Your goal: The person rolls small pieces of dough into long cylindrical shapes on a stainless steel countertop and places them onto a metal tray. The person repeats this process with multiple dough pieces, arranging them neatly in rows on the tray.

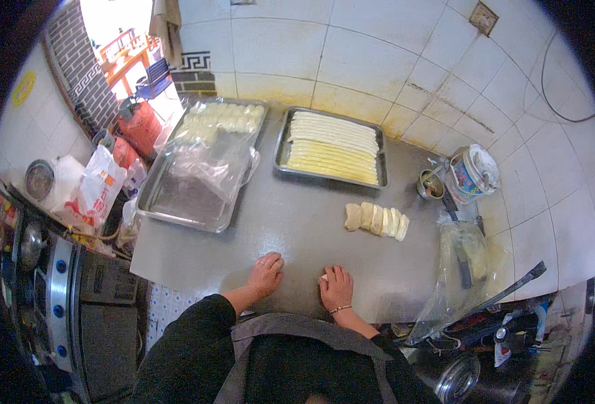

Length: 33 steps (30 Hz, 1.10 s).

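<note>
My left hand (266, 274) rests near the front of the grey metal worktop (302, 222), fingers curled down; whether anything lies under it cannot be told. My right hand (337, 286), with a bracelet at the wrist, is to the right of it, palm down over a small pale piece, probably dough, that shows at the fingertips. Several pieces of dough (377, 220) lie side by side in a row beyond my right hand. Farther back, a metal tray (331, 181) holds long dough strips in close rows. At the left, a larger tray (186, 220) holds dough pieces partly covered by clear plastic film (211, 161).
A small metal cup (430, 186) and a white bucket (466, 174) stand at the right by the tiled wall. In front of them lie a plastic bag (471, 247) and a long dark tool (509, 285). Plastic bags (98, 187) and a stove (60, 303) are at the left.
</note>
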Tool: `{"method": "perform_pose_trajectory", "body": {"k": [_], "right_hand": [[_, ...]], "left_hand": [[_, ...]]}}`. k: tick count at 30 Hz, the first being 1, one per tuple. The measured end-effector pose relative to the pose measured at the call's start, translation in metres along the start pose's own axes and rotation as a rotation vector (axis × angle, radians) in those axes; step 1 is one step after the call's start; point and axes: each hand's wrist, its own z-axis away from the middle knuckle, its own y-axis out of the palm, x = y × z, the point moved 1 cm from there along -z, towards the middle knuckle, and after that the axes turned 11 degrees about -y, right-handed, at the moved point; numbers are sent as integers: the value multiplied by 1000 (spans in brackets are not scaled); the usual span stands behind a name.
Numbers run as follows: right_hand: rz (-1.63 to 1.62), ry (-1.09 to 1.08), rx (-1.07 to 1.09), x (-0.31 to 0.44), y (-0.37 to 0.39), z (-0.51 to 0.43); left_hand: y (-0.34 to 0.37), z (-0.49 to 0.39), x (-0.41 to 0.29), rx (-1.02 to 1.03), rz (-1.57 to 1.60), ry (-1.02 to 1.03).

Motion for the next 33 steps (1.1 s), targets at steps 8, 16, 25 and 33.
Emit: {"method": "perform_pose_trajectory", "body": {"k": [8, 16, 25, 33], "right_hand": [[60, 210, 330, -19, 13, -41], [-126, 222, 345, -24, 12, -28], [270, 136, 74, -43, 34, -86], [-57, 4, 261, 17, 6, 30]], "left_hand": [[-1, 14, -4, -85, -48, 60], [-7, 14, -4, -66, -90, 27], [-3, 12, -3, -159, -96, 75], [-4, 15, -7, -155, -27, 21]]}}
